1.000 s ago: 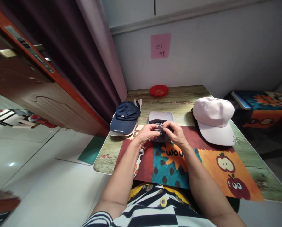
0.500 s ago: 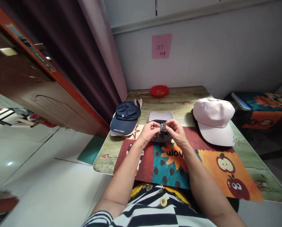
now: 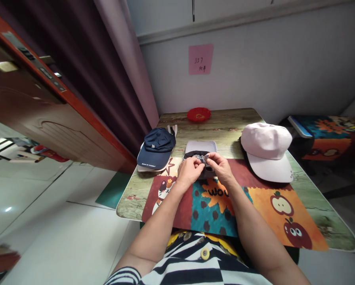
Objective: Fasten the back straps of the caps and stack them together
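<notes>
A cap with a light greyish-lilac brim (image 3: 200, 147) and a dark inside lies at the middle of the table, its brim toward the wall. Over its near part, my left hand (image 3: 191, 171) and my right hand (image 3: 219, 165) are close together, fingers pinched. Between the fingertips is a small shiny, see-through piece (image 3: 206, 158), too small to make out fully. Navy caps and a pale one (image 3: 157, 147) are stacked at the left. At the right, a pale pink cap (image 3: 266, 144) rests on top of something dark, with small rings at its brim.
A red dish (image 3: 199, 114) stands near the wall at the back of the wooden table (image 3: 233, 124). Under the hands lies a colourful printed mat (image 3: 213, 213). A door (image 3: 61, 118) and dark curtain are on the left; another table (image 3: 329, 134) is at the far right.
My left hand has turned inward a little, its fingers now further over the cap. The small piece between the fingertips is more covered. The whole view has shifted slightly.
</notes>
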`<move>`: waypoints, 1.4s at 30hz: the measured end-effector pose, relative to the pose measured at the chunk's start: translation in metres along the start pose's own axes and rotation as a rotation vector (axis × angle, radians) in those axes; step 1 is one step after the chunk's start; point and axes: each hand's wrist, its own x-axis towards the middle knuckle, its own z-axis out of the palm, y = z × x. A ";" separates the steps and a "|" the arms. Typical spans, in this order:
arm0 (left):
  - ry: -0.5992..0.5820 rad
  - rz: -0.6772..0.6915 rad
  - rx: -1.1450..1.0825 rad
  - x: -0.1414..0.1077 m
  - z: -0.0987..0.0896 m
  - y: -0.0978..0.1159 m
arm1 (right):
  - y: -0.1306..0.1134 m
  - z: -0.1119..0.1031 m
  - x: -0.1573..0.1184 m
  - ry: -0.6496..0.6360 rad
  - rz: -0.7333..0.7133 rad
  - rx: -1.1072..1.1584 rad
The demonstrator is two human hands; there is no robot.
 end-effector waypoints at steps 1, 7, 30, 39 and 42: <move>-0.052 -0.032 -0.099 0.001 0.000 -0.002 | -0.001 0.000 0.000 -0.005 0.006 0.017; -0.211 -0.291 -0.443 0.004 0.006 -0.014 | -0.004 0.002 -0.001 -0.052 0.045 0.053; -0.071 -0.363 -0.656 -0.002 0.009 0.002 | -0.005 0.003 -0.003 -0.023 0.073 0.237; -0.032 -0.302 -0.672 -0.002 0.007 0.008 | -0.004 0.000 -0.003 0.045 0.097 0.227; 0.023 -0.276 -0.669 0.000 0.006 0.010 | -0.004 -0.001 -0.003 0.081 0.021 0.099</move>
